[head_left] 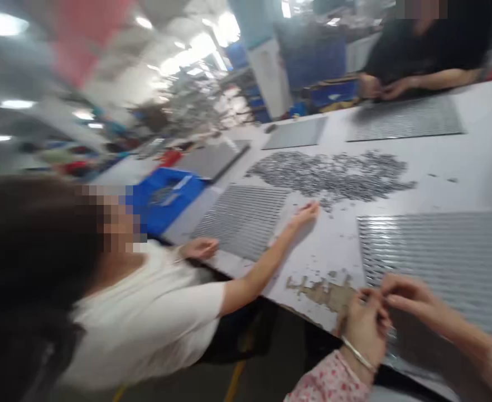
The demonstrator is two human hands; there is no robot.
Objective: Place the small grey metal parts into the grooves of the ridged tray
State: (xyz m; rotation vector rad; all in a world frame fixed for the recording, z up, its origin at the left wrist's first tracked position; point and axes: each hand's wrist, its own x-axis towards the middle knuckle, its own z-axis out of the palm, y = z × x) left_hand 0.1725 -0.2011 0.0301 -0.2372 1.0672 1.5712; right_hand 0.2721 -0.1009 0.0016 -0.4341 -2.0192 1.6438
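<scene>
My left hand (365, 324), with a bracelet at the wrist, is closed at the table's near edge, its fingertips meeting those of my right hand (409, 296). The right hand's fingers are pinched together above the lower left corner of a grey ridged tray (438, 240). Whatever lies between the fingers is too small and blurred to make out. Beyond the tray, a wide pile of small grey metal-like pieces (333, 176) is spread on the white table (447, 192).
At the left, a person in a white top (145, 318) reaches toward the pile beside another ridged tray (246, 218) and a blue bin (166, 198). Across the table, a person in black (430, 50) works over a tray (405, 120). The table edge (296, 315) is worn.
</scene>
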